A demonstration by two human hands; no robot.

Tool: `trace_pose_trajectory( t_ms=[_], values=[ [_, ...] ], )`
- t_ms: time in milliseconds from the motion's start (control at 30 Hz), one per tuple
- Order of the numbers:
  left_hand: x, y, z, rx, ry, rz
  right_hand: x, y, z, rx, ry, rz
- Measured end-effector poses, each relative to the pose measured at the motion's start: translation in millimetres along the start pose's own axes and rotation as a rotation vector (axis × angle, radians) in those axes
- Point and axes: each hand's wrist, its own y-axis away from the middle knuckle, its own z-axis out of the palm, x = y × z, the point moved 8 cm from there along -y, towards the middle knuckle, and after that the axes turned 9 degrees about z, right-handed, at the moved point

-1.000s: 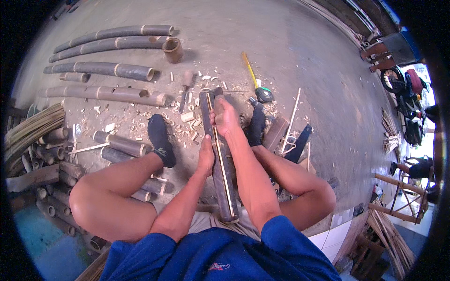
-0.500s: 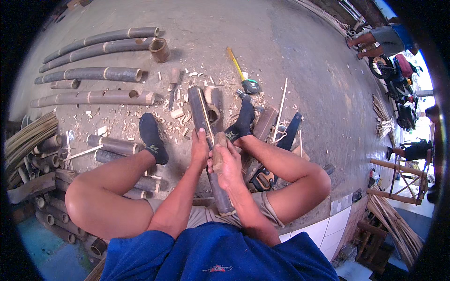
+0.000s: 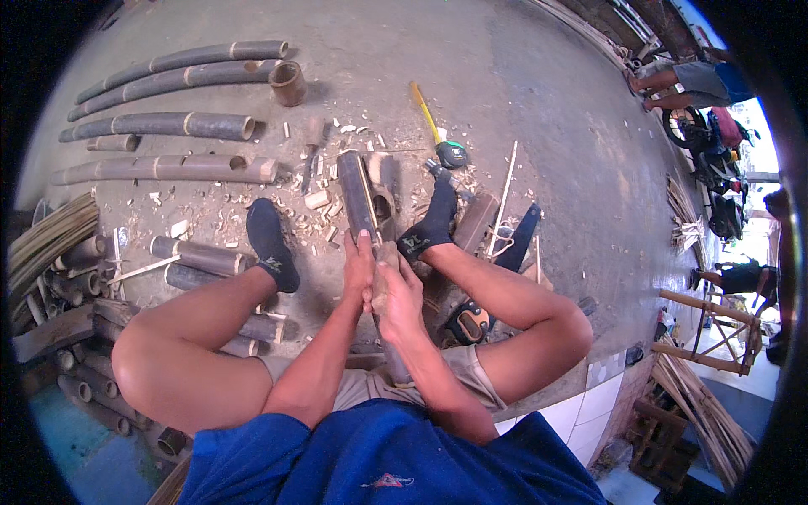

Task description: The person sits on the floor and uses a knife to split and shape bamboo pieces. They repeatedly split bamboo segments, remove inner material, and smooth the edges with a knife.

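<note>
A dark bamboo tube [image 3: 355, 187] slants from between my feet down to my lap, with a pale strip along its upper side. My left hand [image 3: 359, 268] is wrapped round the tube at about its middle. Close beside it, my right hand [image 3: 399, 301] is closed on a thick brown wooden handle [image 3: 388, 257], pressed near the tube. Whatever lies beyond the handle is too fine to make out. Next to the tube's far end lies a shorter bamboo piece [image 3: 384, 171] with an opening in it.
Left lie several bamboo tubes [image 3: 172, 126] and a short bamboo cup [image 3: 287, 84]. Wood shavings [image 3: 318, 199] and a chisel-like tool [image 3: 311, 151] are ahead. A tape measure [image 3: 452, 154] and a handsaw [image 3: 471, 321] lie right. Bamboo is stacked at left [image 3: 52, 231]. People stand far right.
My right hand has shifted slightly left and turned with the wooden handle, closer to my left hand. My left hand still grips the bamboo tube at about the same place.
</note>
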Motion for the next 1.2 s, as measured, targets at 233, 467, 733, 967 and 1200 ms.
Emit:
trace_pose_trajectory(
  t_ms=[233,467,733,967,1200],
  values=[
    [5,-2,5,-0.071,0.155,0.072,-10,-15,5,-0.01,0.198,-0.082],
    [-8,-3,8,-0.056,0.239,0.061,-20,-57,3,-0.029,0.265,-0.212],
    [6,-3,5,-0.098,-0.207,0.285,-31,-131,22,-0.028,0.275,-0.129],
    [23,7,-3,-0.009,-0.022,0.034,-64,-186,63,-0.034,0.201,-0.005],
    [27,-2,-19,0.021,0.361,-0.037,-94,-100,34,-0.224,0.171,-0.061]
  ],
)
